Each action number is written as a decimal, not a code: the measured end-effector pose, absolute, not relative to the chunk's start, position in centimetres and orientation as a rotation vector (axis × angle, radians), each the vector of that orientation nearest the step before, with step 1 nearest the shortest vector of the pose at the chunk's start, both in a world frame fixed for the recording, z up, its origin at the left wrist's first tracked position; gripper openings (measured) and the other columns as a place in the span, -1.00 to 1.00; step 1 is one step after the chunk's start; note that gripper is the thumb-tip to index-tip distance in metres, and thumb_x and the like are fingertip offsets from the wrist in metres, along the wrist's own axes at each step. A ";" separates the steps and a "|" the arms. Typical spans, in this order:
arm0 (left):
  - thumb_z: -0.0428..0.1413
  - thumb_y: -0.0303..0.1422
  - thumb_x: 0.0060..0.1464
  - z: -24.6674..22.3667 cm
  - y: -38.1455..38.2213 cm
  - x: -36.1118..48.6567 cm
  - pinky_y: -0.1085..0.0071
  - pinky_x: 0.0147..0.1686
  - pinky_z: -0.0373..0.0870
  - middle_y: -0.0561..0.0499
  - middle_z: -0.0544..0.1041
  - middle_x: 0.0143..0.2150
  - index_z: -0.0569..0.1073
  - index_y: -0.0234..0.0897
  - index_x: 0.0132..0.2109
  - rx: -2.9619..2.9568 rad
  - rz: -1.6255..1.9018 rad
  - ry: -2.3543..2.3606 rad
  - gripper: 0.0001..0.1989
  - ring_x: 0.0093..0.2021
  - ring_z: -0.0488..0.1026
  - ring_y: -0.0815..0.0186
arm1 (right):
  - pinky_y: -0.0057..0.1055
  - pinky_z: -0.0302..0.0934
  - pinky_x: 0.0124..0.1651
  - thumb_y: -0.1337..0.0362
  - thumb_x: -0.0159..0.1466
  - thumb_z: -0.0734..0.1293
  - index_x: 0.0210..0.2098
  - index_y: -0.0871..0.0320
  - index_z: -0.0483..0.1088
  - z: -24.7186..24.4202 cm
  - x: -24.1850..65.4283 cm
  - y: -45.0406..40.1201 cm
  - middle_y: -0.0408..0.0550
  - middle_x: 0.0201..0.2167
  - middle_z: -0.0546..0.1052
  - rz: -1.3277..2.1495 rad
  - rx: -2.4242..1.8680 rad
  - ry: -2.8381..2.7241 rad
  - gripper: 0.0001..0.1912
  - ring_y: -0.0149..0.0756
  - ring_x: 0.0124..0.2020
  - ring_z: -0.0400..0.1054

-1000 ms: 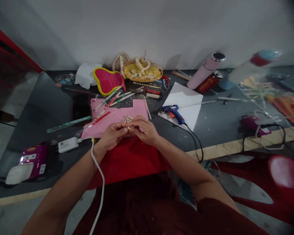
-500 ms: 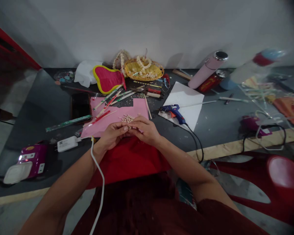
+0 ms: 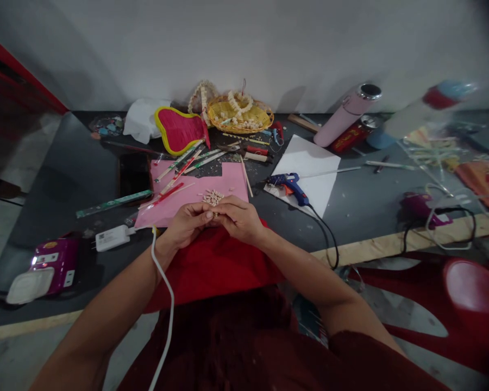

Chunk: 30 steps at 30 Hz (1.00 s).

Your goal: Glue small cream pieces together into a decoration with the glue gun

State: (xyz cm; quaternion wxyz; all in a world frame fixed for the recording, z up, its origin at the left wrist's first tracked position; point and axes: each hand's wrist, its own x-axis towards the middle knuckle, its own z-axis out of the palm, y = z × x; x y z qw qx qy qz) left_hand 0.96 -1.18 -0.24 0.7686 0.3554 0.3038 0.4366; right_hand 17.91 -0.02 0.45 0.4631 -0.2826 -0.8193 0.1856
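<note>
My left hand and my right hand meet fingertip to fingertip at the front edge of the pink sheet. Both are closed around something small and pale between them, mostly hidden by the fingers. Just beyond the fingertips lies a heap of small pale wooden pieces on the sheet. Below the hands a red cloth hangs over my lap. Wrapped sticks lie left of the hands, and a blue glue gun rests on white paper to the right.
At the back stand a wicker basket, a yellow-rimmed pink tray, a pink flask and a red can. Pliers lie mid-table. A white cable crosses my left forearm; a purple power block sits left.
The fingers of my right hand have shifted slightly against those of my left hand. The camera view has moved a little; the objects on the table stay in place.
</note>
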 end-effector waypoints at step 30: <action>0.27 -0.38 -0.08 0.0 -1.2 0.9 0.33 -0.19 0.44 -0.10 0.57 -0.32 0.54 -0.40 -0.26 0.733 0.949 0.708 -0.79 -0.30 0.51 0.28 | -0.42 0.39 -0.16 0.35 0.27 0.24 -0.10 0.10 0.42 0.6 17.6 0.1 -0.01 -0.25 0.48 0.478 -0.728 -1.968 -0.77 -0.37 -0.20 0.40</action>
